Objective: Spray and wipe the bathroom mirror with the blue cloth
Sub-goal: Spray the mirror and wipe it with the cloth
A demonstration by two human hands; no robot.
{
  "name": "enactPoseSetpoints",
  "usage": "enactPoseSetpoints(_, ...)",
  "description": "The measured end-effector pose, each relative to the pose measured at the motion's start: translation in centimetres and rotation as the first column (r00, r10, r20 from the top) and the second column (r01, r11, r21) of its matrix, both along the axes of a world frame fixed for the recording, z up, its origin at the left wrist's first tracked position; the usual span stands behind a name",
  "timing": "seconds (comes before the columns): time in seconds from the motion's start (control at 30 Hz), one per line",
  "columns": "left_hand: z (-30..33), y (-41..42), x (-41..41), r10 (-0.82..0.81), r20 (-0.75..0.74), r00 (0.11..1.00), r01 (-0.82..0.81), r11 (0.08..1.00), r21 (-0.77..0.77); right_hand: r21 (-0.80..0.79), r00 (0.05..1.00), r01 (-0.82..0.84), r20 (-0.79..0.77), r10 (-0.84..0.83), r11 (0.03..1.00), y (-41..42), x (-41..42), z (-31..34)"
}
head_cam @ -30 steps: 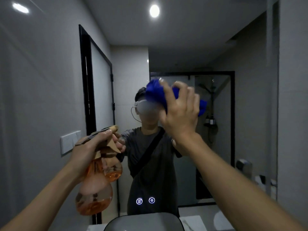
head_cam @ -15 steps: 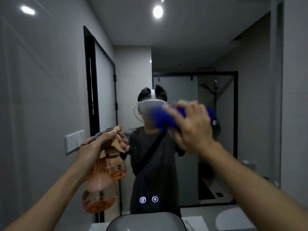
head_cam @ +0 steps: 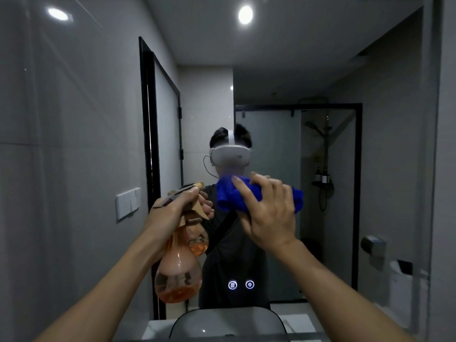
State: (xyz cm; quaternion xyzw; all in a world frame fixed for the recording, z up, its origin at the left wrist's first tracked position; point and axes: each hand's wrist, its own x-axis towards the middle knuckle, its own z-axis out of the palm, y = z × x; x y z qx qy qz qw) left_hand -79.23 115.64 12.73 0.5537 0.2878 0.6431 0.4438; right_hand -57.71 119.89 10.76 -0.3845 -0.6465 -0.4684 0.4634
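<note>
The bathroom mirror fills the wall ahead and reflects a person with a white headset. My right hand grips the bunched blue cloth and presses it against the glass at chest height, just right of centre. My left hand holds the orange spray bottle by its brown trigger head, close to the mirror and just left of the cloth. The bottle hangs below my fist with a little orange liquid at its bottom.
Two lit touch icons glow low on the mirror. A basin rim lies at the bottom edge. A white wall switch is on the left wall. Reflected shower door and a toilet-paper holder show at right.
My right hand has wiped the blue cloth downward across the glass, from head height to chest height. The left hand with the spray bottle has stayed about where it was.
</note>
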Motion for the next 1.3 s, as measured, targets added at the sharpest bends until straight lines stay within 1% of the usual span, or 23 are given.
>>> enactPoseSetpoints(0.1, 0.0, -1.1, -0.7, -0.01, 0.018, 1.0, 0.01, 1.0, -0.009, -0.001, 1.0, 0.009, 0.0, -0.009, 1.0, -0.1, 0.1, -0.7)
enactPoseSetpoints(0.23, 0.1, -2.3, -4.5, 0.157, -0.003, 0.988, -0.157, 0.988, 0.006, 0.054, 1.0, -0.002, -0.006, 0.002, 0.999, 0.0, -0.1, -0.7)
enactPoseSetpoints(0.3, 0.2, -2.9, -7.1, 0.209, -0.064, 0.976, -0.208, 0.978, 0.021, 0.069, 1.0, 0.007, -0.007, -0.006, 0.998, 0.3, -0.1, -0.8)
enactPoseSetpoints(0.4, 0.2, -3.6, -10.7, 0.235, -0.15, 0.96, -0.232, 0.972, 0.035, 0.094, 1.0, 0.02, -0.016, -0.019, 0.995, 0.7, -0.1, -1.0)
enactPoseSetpoints(0.47, 0.1, -3.8, -12.4, 0.276, -0.222, 0.935, -0.274, 0.961, 0.042, 0.101, 0.999, 0.032, -0.043, -0.027, 0.994, 1.0, -0.2, -1.1)
enactPoseSetpoints(0.53, 0.1, -3.8, -13.7, 0.305, -0.257, 0.917, -0.299, 0.952, 0.065, 0.094, 0.994, 0.038, -0.106, -0.028, 0.995, 1.2, -0.8, -1.1)
enactPoseSetpoints(0.63, 0.4, -3.8, -14.7, 0.283, -0.212, 0.935, -0.267, 0.959, 0.1, 0.109, 0.975, 0.061, -0.218, -0.036, 0.992, 1.1, -2.4, 0.2)
enactPoseSetpoints(0.73, 0.7, -3.6, -14.9, 0.243, -0.228, 0.943, -0.217, 0.967, 0.131, 0.094, 0.941, 0.073, -0.337, -0.037, 0.993, 0.5, -5.4, 4.3)
enactPoseSetpoints(0.83, 0.8, -3.4, -15.1, 0.201, -0.225, 0.953, -0.173, 0.975, 0.136, 0.046, 0.873, 0.043, -0.488, -0.015, 0.998, 0.0, -9.9, 8.8)
enactPoseSetpoints(0.87, 0.8, -3.4, -15.3, 0.184, -0.21, 0.96, -0.158, 0.978, 0.135, 0.039, 0.861, 0.041, -0.508, -0.016, 0.998, -0.1, -11.5, 9.5)
enactPoseSetpoints(0.9, 0.8, -3.4, -15.4, 0.17, -0.192, 0.967, -0.146, 0.98, 0.134, 0.041, 0.869, 0.043, -0.495, -0.018, 0.998, -0.1, -12.8, 9.5)
enactPoseSetpoints(0.93, 0.7, -3.3, -15.7, 0.157, -0.175, 0.972, -0.135, 0.982, 0.13, 0.043, 0.894, 0.044, -0.448, -0.02, 0.998, 0.0, -13.9, 8.9)
enactPoseSetpoints(0.97, 0.6, -3.3, -15.9, 0.142, -0.158, 0.977, -0.123, 0.985, 0.125, 0.04, 0.93, 0.039, -0.366, -0.022, 0.998, 0.1, -14.8, 7.6)
enactPoseSetpoints(1.03, 0.3, -3.1, -16.2, 0.106, -0.123, 0.987, -0.093, 0.99, 0.11, 0.006, 0.993, -0.003, -0.122, 0.003, 1.0, 0.4, -15.9, 3.2)
enactPoseSetpoints(1.07, 0.1, -3.1, -16.4, 0.097, -0.112, 0.989, -0.086, 0.991, 0.104, -0.019, 0.999, -0.033, 0.013, 0.033, 0.999, 0.4, -16.1, 0.6)
enactPoseSetpoints(1.13, -0.1, -3.1, -16.6, 0.113, -0.115, 0.987, -0.101, 0.989, 0.105, -0.041, 0.961, -0.076, 0.265, 0.084, 0.996, 0.5, -15.8, -4.2)
enactPoseSetpoints(1.17, -0.2, -3.2, -16.6, 0.121, -0.128, 0.984, -0.108, 0.988, 0.109, -0.048, 0.928, -0.078, 0.361, 0.09, 0.996, 0.6, -15.3, -5.9)
enactPoseSetpoints(1.23, -0.2, -3.4, -16.9, 0.13, -0.151, 0.98, -0.113, 0.987, 0.116, -0.053, 0.871, -0.072, 0.484, 0.088, 0.996, 0.8, -14.1, -6.9)
enactPoseSetpoints(1.3, -0.1, -3.6, -17.1, 0.131, -0.157, 0.979, -0.114, 0.987, 0.118, -0.023, 0.848, -0.093, 0.522, 0.091, 0.995, 1.1, -13.1, -5.2)
